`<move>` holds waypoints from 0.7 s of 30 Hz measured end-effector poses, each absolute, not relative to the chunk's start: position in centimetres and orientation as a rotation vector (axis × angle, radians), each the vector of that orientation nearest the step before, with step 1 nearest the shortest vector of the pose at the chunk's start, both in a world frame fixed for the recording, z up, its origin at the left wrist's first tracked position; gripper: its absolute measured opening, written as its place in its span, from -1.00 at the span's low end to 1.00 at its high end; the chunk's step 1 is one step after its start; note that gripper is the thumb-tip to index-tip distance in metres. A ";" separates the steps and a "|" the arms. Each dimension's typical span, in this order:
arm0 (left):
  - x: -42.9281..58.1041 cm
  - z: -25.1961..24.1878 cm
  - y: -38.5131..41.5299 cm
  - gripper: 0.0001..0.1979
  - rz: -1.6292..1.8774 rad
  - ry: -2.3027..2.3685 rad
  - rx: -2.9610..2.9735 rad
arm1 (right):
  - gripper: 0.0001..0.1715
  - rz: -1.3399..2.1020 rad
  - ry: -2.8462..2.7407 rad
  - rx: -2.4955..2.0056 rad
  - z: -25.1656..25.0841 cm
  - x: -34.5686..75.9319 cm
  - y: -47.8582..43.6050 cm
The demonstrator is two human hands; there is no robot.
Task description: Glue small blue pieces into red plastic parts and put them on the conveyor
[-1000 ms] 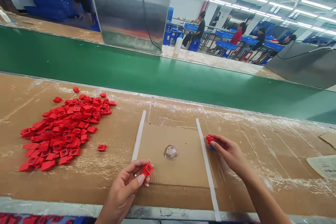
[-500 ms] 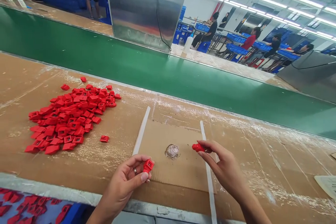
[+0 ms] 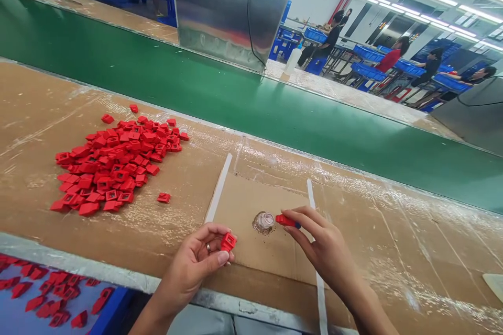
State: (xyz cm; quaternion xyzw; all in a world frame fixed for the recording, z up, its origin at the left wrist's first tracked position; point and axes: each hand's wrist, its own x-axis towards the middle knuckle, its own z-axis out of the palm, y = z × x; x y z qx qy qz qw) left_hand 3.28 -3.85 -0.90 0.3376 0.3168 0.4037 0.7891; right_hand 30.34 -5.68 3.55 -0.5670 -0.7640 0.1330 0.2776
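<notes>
Two red pieces (image 3: 229, 241) (image 3: 284, 220), partly covered; forearms (image 3: 157, 306) (image 3: 369, 309) cropped

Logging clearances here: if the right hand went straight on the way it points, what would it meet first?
The red piece in the right hand would likely meet the small whitish mound on the cardboard first; depth is unclear, so it might pass above.

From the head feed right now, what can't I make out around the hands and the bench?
All in the head view:
Red piece, rear end: covered by the right hand.
Second red piece, lower part: covered by the left hand.
Red pile, bottom layer: hidden under the upper pieces.
Round container: too small to tell whether it holds anything.
Blue bin: cut off by the picture's bottom edge.
</notes>
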 end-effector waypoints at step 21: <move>3.2 -0.8 -4.1 -0.73 0.876 0.664 0.710 | -0.76 0.422 -1.998 -1.568 3.2 29.8 -5.7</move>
